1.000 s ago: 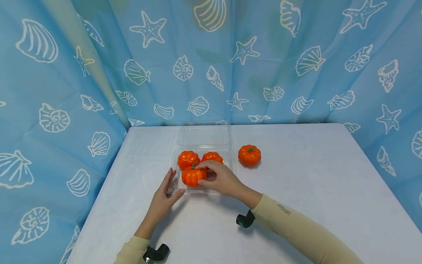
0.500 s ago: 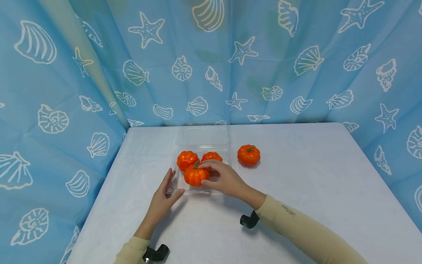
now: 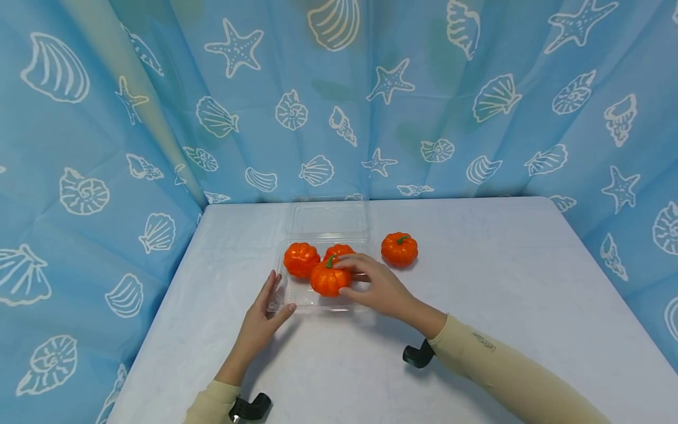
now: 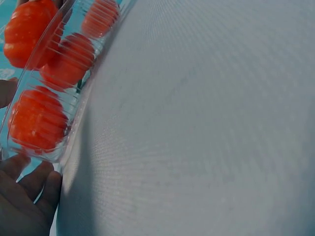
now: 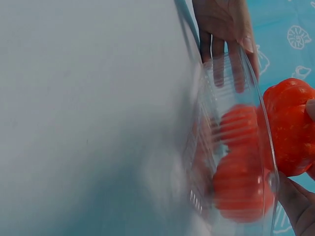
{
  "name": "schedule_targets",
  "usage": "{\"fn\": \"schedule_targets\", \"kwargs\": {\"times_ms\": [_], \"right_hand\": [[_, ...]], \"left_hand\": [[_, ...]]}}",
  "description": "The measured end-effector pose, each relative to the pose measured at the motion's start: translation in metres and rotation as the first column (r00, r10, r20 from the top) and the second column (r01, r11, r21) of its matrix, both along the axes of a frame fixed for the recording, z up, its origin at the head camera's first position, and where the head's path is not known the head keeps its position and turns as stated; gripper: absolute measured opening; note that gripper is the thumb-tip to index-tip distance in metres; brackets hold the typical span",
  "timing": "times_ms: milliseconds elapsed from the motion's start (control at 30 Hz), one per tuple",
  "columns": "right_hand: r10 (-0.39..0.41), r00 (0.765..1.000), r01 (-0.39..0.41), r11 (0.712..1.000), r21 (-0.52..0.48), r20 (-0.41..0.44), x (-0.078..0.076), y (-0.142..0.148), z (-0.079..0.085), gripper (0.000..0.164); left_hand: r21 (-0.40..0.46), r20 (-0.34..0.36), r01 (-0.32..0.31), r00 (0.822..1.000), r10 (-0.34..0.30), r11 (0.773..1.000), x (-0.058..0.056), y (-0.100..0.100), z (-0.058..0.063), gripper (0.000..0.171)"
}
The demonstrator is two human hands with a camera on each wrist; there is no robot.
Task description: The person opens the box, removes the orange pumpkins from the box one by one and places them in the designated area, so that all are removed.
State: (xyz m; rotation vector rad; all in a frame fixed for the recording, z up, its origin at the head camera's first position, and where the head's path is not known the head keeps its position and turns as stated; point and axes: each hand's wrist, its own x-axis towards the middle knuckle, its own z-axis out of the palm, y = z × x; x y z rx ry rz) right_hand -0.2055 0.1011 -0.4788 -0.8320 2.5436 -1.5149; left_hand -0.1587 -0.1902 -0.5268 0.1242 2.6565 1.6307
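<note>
My right hand [image 3: 385,290] pinches a small orange toy pumpkin [image 3: 327,279] with a green stem between thumb and fingers. In the right wrist view this held pumpkin [image 5: 290,130] sits at and above the rim of a clear plastic clamshell box [image 3: 307,304]. Two more orange pumpkins lie inside the box, one at the back left [image 3: 300,259] and one behind the held pumpkin [image 3: 339,250], partly hidden. My left hand [image 3: 258,327] touches the box's front left corner, thumb spread from straight fingers.
Right of the box, another orange pumpkin [image 3: 399,249] rests on the white tabletop [image 3: 477,282]. The box's lid [image 3: 329,219] lies folded back toward the blue shell-print curtain [image 3: 371,118]. A black wrist camera [image 3: 418,353] hangs under the right forearm.
My right hand has carried the pinched pumpkin to the right and slightly up within the head view, over the box. The left hand, the box and the other pumpkins have stayed in place.
</note>
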Motion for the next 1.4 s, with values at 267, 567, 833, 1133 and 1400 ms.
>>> {"fn": "schedule_targets", "kwargs": {"times_ms": [267,567,833,1133,1400], "right_hand": [[-0.035,0.999,0.034,0.999,-0.012,-0.011,0.001,0.018,0.001,0.045],[-0.068,0.997,0.067,0.997,-0.035,-0.031,0.002,0.035,0.001,0.043],[-0.120,0.990,0.117,0.992,-0.046,-0.072,0.005,0.054,0.000,0.045],[-0.229,0.967,0.230,0.973,0.000,-0.114,0.006,0.087,-0.002,0.048],[-0.316,0.937,0.320,0.947,0.004,-0.151,0.004,0.120,-0.007,0.050]], "left_hand": [[-0.010,-0.002,0.001,1.000,-0.001,1.000,-0.001,0.000,-0.002,0.091],[-0.025,0.005,-0.008,1.000,0.008,1.000,-0.001,0.000,-0.002,0.091],[-0.028,0.012,-0.012,1.000,0.012,1.000,-0.002,0.000,-0.001,0.091],[-0.037,0.013,-0.011,1.000,0.011,0.999,-0.001,0.000,0.000,0.091],[-0.045,0.011,-0.013,1.000,0.014,0.999,-0.001,0.000,0.000,0.091]]}}
